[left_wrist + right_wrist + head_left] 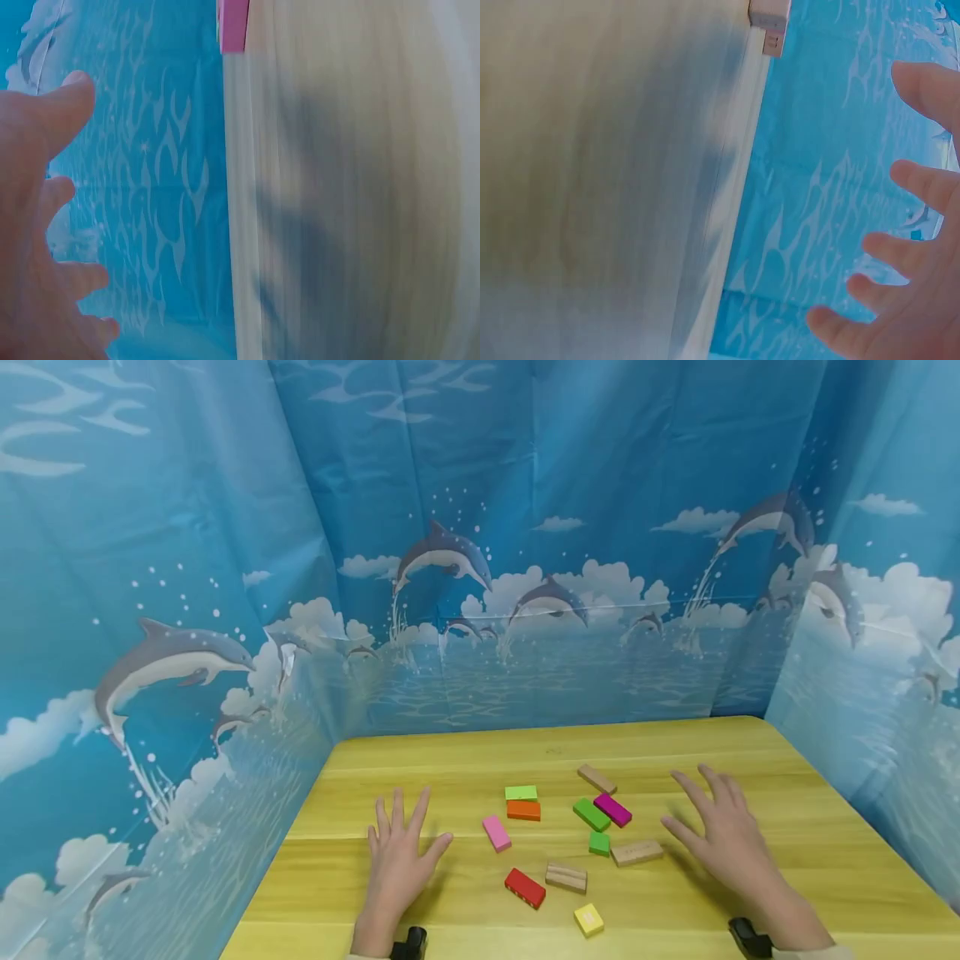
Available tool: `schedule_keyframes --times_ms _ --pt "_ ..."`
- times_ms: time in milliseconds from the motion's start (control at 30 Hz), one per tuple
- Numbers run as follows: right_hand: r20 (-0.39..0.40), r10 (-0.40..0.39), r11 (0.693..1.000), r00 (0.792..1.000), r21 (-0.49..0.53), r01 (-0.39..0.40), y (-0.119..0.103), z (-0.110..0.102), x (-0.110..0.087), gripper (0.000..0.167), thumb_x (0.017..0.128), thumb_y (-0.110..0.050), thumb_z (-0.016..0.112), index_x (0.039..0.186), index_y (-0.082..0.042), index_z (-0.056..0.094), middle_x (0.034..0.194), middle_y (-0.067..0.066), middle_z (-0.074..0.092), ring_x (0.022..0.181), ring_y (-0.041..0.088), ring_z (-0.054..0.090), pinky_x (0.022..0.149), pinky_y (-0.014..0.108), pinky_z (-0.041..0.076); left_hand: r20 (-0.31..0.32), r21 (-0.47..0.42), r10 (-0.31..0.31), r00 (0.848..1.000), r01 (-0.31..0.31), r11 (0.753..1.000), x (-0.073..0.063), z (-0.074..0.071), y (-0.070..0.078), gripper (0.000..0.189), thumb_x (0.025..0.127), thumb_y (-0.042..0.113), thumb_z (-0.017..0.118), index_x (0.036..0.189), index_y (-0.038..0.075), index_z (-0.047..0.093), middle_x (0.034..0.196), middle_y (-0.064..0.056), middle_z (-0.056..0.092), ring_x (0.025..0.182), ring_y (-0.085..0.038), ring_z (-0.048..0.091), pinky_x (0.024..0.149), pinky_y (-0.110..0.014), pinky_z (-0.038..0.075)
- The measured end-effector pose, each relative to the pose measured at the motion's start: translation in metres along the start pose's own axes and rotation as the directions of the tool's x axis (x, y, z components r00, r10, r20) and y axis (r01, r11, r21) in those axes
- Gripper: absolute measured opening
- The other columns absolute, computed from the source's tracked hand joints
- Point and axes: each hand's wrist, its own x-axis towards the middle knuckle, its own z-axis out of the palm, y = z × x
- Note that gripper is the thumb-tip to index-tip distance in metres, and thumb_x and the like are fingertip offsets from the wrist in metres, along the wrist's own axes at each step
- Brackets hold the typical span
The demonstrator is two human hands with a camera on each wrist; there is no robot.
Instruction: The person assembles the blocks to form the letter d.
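Note:
My left hand (pixel 397 864) hovers over the table's left side, fingers spread, holding nothing. The pink block (pixel 497 833) is nearest to it and also peeks in at the top of the left wrist view. On the other side my right hand (pixel 727 843) hangs with fingers apart and nothing in it, close to a plain wooden block (pixel 637 853). Between the hands lie a red block (pixel 525 888), a grooved wooden block (pixel 566 877), a yellow block (pixel 588 920), an orange block (pixel 523 811), a lime block (pixel 521 793), a green block (pixel 592 815) and a magenta block (pixel 612 809).
A small green block (pixel 599 843) and another wooden block (pixel 597 778) lie among the rest. The yellow wood-grain table (pixel 450 756) carries them all. Blue curtains (pixel 480 685) printed with dolphins hang behind it and along both sides.

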Motion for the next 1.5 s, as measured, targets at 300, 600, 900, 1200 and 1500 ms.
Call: schedule_keyframes --times_ms 300,600,900,1200,1500 --pt "0.087 0.011 0.987 0.996 0.157 -0.024 -0.013 -0.001 0.002 0.071 0.095 -0.042 0.070 0.154 -0.013 0.042 0.151 0.030 0.035 0.132 0.057 0.032 0.091 0.077 0.032 0.003 -0.098 0.060 0.998 -0.060 0.993 -0.002 0.009 0.029 0.088 0.093 0.057 0.065 0.160 0.045 0.010 0.167 -0.011 0.011 0.150 -0.045 0.006 0.110 -0.071 0.018" --pt "0.148 0.007 0.979 0.989 0.200 -0.037 -0.017 0.007 0.000 0.065 0.094 -0.035 0.073 0.150 -0.014 0.048 0.140 0.021 0.050 0.125 0.049 0.047 0.092 0.071 0.040 0.072 -0.190 0.136 0.988 -0.120 0.974 -0.005 0.020 0.059 0.085 0.093 0.065 0.058 0.161 0.040 0.014 0.165 -0.011 0.021 0.149 -0.044 0.017 0.108 -0.069 0.025" --pt "0.203 0.016 0.967 0.979 0.248 -0.067 -0.021 0.011 -0.001 0.058 0.092 -0.028 0.076 0.144 -0.015 0.055 0.134 0.014 0.059 0.122 0.041 0.056 0.094 0.062 0.046 0.087 -0.268 0.236 0.968 -0.206 0.941 -0.012 0.033 0.089 0.081 0.095 0.048 0.067 0.161 0.033 0.023 0.160 -0.014 0.032 0.145 -0.039 0.031 0.107 -0.065 0.032" --pt "0.302 0.027 0.943 0.953 0.308 -0.125 -0.020 0.015 -0.001 0.049 0.092 -0.031 0.075 0.137 -0.013 0.063 0.129 0.007 0.065 0.115 0.031 0.063 0.090 0.050 0.053 0.068 -0.302 0.370 0.927 -0.334 0.893 -0.015 0.052 0.124 0.074 0.098 0.043 0.066 0.160 0.032 0.028 0.155 -0.003 0.040 0.141 -0.025 0.039 0.107 -0.055 0.039" --pt "0.372 0.030 0.944 0.928 0.295 -0.149 -0.026 0.016 -0.002 0.043 0.088 -0.019 0.079 0.130 -0.015 0.068 0.119 0.003 0.069 0.104 0.021 0.066 0.083 0.040 0.055 0.119 -0.315 0.409 0.905 -0.356 0.880 -0.020 0.066 0.152 0.063 0.099 0.038 0.064 0.156 0.026 0.038 0.149 0.001 0.049 0.136 -0.020 0.046 0.107 -0.045 0.042"
